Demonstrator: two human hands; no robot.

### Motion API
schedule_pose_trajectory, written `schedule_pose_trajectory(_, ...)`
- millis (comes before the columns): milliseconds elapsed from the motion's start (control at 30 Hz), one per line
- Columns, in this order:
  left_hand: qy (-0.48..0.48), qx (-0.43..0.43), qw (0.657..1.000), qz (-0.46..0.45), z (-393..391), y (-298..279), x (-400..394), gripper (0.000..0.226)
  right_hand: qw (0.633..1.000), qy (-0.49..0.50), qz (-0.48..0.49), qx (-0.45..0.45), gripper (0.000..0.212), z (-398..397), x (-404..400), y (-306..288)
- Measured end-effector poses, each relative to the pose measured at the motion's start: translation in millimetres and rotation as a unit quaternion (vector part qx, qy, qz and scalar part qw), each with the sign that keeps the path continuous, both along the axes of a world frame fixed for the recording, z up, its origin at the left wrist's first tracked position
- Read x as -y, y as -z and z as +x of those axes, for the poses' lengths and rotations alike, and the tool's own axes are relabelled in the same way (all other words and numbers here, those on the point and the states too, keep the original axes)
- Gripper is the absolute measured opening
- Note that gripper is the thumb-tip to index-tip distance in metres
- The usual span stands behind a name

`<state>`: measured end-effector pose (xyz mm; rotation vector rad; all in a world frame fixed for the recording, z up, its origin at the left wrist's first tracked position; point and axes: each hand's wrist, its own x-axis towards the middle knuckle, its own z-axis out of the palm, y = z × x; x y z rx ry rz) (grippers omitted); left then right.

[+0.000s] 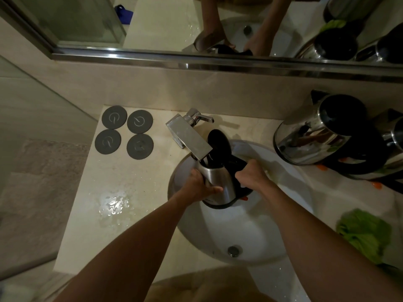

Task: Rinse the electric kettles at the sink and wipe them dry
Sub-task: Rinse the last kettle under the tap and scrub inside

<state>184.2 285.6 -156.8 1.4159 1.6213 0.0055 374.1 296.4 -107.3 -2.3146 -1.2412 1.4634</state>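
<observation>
A steel electric kettle (220,182) with a black handle hangs over the white sink (257,232), its black lid (218,141) flipped open under the square tap spout (189,136). My left hand (199,186) grips the kettle's steel body from the left. My right hand (250,174) is curled round the black handle on the right. A second steel kettle (316,131) stands on the counter at the right, and a third (392,144) sits partly cut off behind it. A green cloth (366,234) lies at the right of the sink.
Several round grey kettle bases (127,131) lie on the counter (109,192) left of the tap. A puddle (114,205) glints on that counter. The mirror (196,25) runs along the back wall. The drain plug (233,250) sits at the sink's near side.
</observation>
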Motion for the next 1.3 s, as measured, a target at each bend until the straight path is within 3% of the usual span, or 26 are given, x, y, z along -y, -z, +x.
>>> schedule_pose_trajectory(600,0.011,-0.014,1.000,0.000,-0.3,-0.9,-0.5,0.111,1.000,-0.008,0.005,0.001,0.017,1.5,-1.5,2.2)
schedule_pose_trajectory(933,0.017,-0.015,1.000,0.007,1.0,-3.4,0.1,0.105,1.000,-0.007,0.002,-0.007,0.009,2.4,-2.1,3.3)
schedule_pose_trajectory(1033,0.022,-0.015,1.000,0.011,1.3,-3.0,0.2,0.104,1.000,-0.004,-0.005,-0.012,0.021,3.3,-2.7,4.4)
schedule_pose_trajectory(1300,0.020,-0.016,1.000,0.009,1.3,-2.7,0.6,0.103,1.000,0.000,-0.002,-0.016,0.021,2.7,-2.8,7.2)
